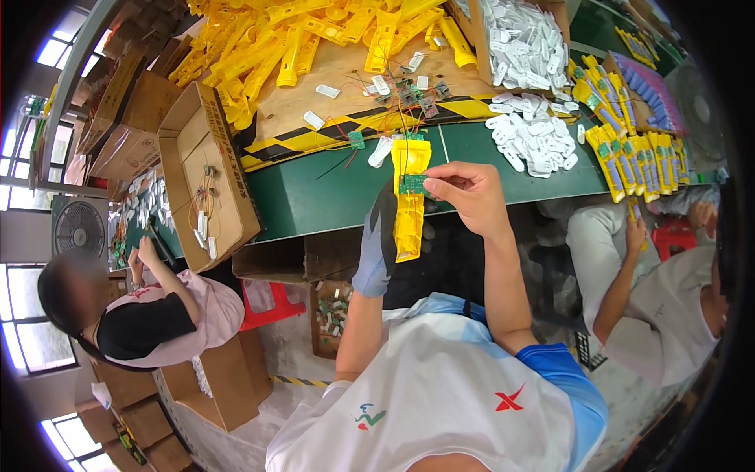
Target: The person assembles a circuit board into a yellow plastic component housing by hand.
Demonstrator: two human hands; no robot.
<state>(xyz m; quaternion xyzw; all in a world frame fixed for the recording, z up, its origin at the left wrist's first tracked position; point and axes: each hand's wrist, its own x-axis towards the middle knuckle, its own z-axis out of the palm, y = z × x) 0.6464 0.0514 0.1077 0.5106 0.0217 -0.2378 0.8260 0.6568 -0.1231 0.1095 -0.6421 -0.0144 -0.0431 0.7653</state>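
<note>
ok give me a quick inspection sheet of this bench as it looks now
surface: green table top with a plywood sheet edged in black-yellow tape
job's things: yellow plastic housing, small green circuit board held against it
clutter: heap of yellow housings, white plastic parts, open cardboard box
grippers: left hand, gloved, grips the housing; right hand, bare, pinches the board
cables: thin wires on loose boards
surroundings: co-workers either side, floor fan

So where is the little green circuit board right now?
In the head view, the little green circuit board is pinched in the right hand, against the top of the yellow plastic casing held by the gloved left hand, over the green table.
</note>
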